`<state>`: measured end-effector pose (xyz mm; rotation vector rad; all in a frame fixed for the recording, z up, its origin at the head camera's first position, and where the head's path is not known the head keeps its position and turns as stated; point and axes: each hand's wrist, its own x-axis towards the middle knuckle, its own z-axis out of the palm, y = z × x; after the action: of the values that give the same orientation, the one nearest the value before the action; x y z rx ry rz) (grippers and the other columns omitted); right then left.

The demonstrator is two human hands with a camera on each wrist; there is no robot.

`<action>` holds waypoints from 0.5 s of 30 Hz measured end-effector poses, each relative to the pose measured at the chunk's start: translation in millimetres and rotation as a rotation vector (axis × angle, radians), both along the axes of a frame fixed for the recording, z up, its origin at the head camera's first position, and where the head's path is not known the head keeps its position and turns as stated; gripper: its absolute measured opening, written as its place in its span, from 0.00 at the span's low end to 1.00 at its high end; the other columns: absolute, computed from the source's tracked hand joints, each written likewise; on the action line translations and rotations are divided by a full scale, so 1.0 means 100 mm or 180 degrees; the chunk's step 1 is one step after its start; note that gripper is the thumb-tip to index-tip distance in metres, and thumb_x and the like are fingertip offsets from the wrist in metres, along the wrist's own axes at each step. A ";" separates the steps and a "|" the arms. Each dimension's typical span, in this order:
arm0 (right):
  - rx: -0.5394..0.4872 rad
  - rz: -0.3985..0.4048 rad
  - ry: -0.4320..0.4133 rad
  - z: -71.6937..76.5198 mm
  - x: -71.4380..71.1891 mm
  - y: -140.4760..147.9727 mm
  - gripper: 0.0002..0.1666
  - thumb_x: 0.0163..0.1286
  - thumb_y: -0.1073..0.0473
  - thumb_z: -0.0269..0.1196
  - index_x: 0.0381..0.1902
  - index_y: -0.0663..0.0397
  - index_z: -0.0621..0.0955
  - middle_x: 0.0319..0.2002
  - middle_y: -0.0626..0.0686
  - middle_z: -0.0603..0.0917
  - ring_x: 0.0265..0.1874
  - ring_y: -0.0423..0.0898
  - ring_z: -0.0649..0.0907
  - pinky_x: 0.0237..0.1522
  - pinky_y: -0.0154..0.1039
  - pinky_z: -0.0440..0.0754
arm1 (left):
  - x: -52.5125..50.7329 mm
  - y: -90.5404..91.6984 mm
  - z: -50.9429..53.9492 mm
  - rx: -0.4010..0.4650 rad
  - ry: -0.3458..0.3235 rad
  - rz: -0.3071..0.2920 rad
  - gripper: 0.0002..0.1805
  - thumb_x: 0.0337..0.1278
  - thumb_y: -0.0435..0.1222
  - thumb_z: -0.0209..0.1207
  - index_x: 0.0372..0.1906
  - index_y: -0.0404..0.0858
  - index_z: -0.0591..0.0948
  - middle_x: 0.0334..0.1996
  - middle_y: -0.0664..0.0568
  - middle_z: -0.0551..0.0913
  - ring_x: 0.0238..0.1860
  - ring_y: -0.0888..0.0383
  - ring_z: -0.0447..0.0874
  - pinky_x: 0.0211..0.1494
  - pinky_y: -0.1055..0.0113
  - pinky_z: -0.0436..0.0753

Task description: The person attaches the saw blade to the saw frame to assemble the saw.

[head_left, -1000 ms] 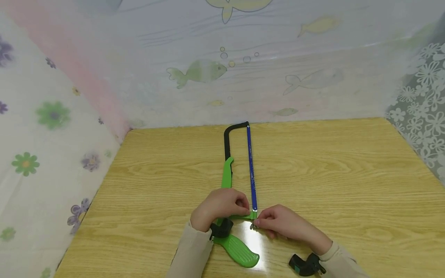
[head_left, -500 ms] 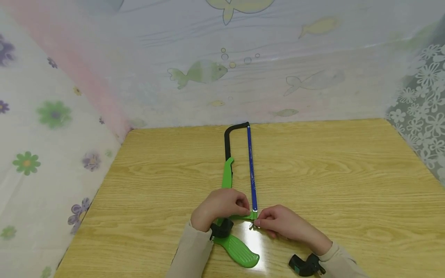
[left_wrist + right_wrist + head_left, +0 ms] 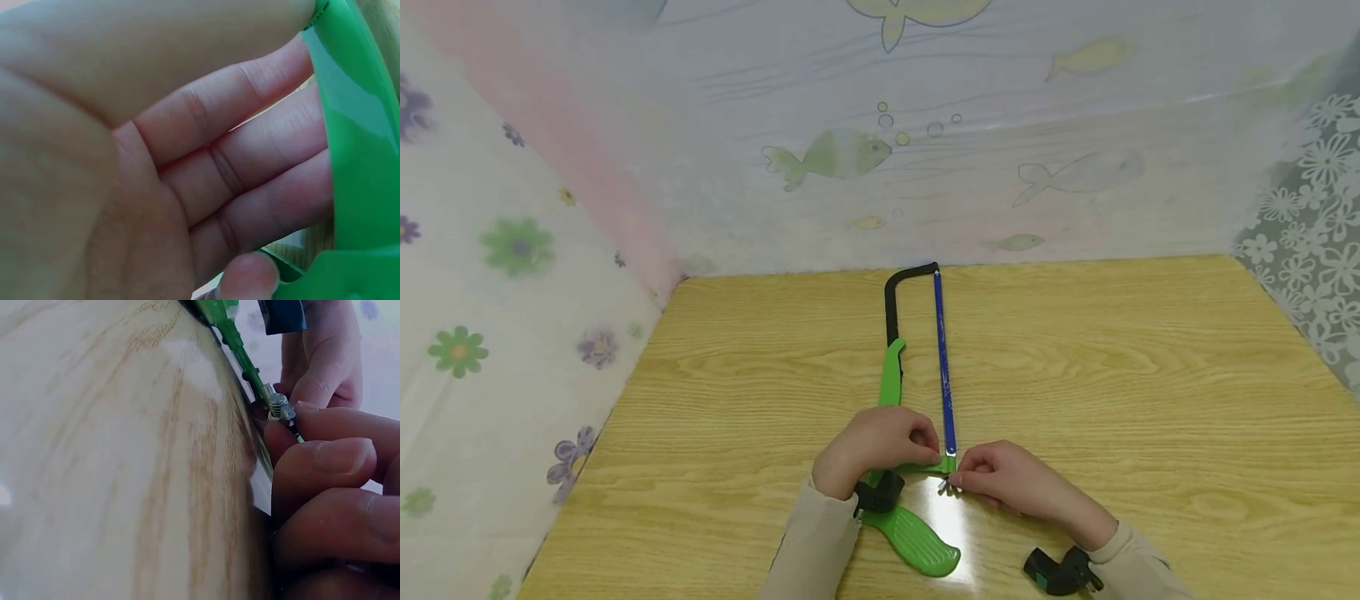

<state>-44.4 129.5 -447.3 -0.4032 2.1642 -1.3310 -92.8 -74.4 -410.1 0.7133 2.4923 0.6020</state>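
Observation:
A hacksaw with a green-and-black frame [image 3: 891,379] lies flat on the table, its blue blade [image 3: 943,362] spanning the right side. My left hand [image 3: 880,442] lies over the frame, fingers bent against the green part [image 3: 359,137] and the thumb and a fingertip at the short arm by the blade's near end. Just below that arm, my right hand [image 3: 1018,483] pinches a small metal wing nut [image 3: 948,487] between thumb and finger. The right wrist view shows its threaded bolt [image 3: 277,407] at the fingertips. The ribbed green handle [image 3: 917,542] points toward me.
The wood-grain table [image 3: 1112,375] reaches back to a wall sheet [image 3: 955,200] printed with fish. A flower-patterned sheet [image 3: 542,333] hangs at the left. A black camera [image 3: 880,492] sits on the left wrist, and another black camera [image 3: 1060,572] on the right.
The wing nut has turned a little at my right fingertips, so its wings show at a different angle. The left hand and the hacksaw stay in nearly the same place.

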 end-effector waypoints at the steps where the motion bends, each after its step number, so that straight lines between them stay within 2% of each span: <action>1: -0.0015 -0.0012 -0.0005 0.00 0.00 0.00 0.16 0.60 0.43 0.58 0.25 0.49 0.78 0.10 0.45 0.67 0.06 0.36 0.60 0.08 0.31 0.57 | 0.00 0.00 0.00 -0.0002 0.0000 0.0005 0.04 0.46 0.49 0.61 0.24 0.58 0.78 0.21 0.69 0.75 0.23 0.68 0.71 0.30 0.71 0.69; 7: -0.0145 -0.0014 0.0005 0.00 0.00 0.00 0.15 0.59 0.46 0.60 0.26 0.51 0.78 0.11 0.44 0.67 0.07 0.37 0.61 0.10 0.30 0.57 | 0.01 0.00 0.01 0.0007 -0.0020 0.0017 0.04 0.46 0.49 0.61 0.24 0.57 0.78 0.20 0.68 0.75 0.23 0.68 0.71 0.30 0.70 0.69; 15: -0.0120 0.0073 0.0052 0.00 -0.02 0.01 0.14 0.60 0.46 0.59 0.26 0.50 0.78 0.12 0.44 0.69 0.10 0.36 0.64 0.12 0.30 0.60 | 0.00 0.00 0.00 0.0029 -0.0042 0.0027 0.04 0.46 0.49 0.61 0.24 0.57 0.78 0.20 0.68 0.75 0.23 0.68 0.71 0.30 0.70 0.69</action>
<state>-46.1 130.7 -447.1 -0.4539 2.1442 -1.3623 -93.2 -74.2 -410.5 0.7003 2.4831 0.6198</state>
